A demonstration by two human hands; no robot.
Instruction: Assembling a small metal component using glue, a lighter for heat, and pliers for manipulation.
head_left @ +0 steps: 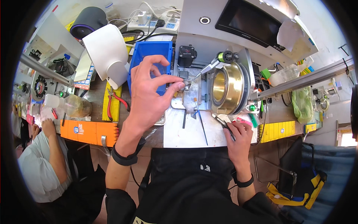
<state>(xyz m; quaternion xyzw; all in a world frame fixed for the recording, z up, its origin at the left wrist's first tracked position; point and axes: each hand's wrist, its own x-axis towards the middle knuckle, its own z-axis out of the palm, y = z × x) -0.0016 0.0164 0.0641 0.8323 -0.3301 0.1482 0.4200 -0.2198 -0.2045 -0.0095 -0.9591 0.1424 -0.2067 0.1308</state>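
white paper [175, 138] covers the bench [97, 100] below the left fingertips, and a pale machine [201, 35] with a dark screen [248, 22] rises beyond them. the left hand [151, 93] pinches a small metal piece [187, 86] between thumb and forefinger, its other fingers lifted and curled apart. just right of that pinch sits a brass-coloured ring [220, 87]; a blue bin [153, 46] stands behind the left fingers, and red-handled pliers [109, 107] lie to their left. below the left fingertips lie a thin brush [201, 122] and a black hex key [184, 118]. the right hand [239, 142] holds a slim dark tool [228, 129] between thumb and bent fingers, over the paper's right side.
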